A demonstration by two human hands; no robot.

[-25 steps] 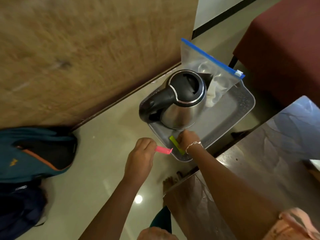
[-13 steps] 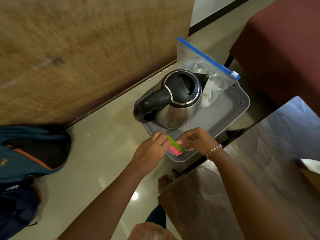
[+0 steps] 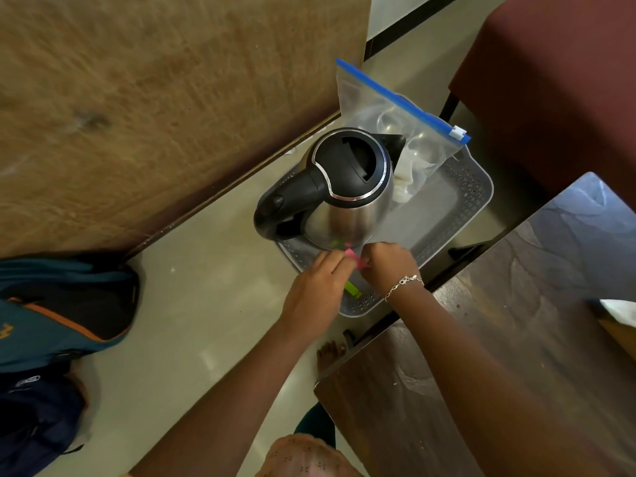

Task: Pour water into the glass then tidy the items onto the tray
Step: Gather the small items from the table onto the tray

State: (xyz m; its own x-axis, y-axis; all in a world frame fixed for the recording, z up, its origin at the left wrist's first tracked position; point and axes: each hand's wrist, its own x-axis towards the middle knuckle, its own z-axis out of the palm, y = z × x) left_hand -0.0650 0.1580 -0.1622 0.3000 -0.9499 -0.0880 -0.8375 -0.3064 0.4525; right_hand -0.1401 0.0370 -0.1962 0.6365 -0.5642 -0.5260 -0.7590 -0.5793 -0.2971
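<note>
The green strip (image 3: 353, 290) shows only its near end — the rest lies under the left hand (image 3: 315, 297). The pink strip (image 3: 356, 259) is mostly covered by both hands' fingers. At 12 o'clock, the bag's (image 3: 395, 132) contents are blurred — unidentifiable.

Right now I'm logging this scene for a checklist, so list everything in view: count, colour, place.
kettle: 1, steel and black, on tray
tray: 1, grey, on floor
zip bag: 1, clear with blue seal, tray's far end
pink strip: 1, between both hands
green strip: 1, on tray's near end
backpack: 1, teal, floor left
table: 1, dark brown, right
bracelet: 1, silver, right wrist
left hand: over tray's near edge
right hand: over tray's near edge
</note>
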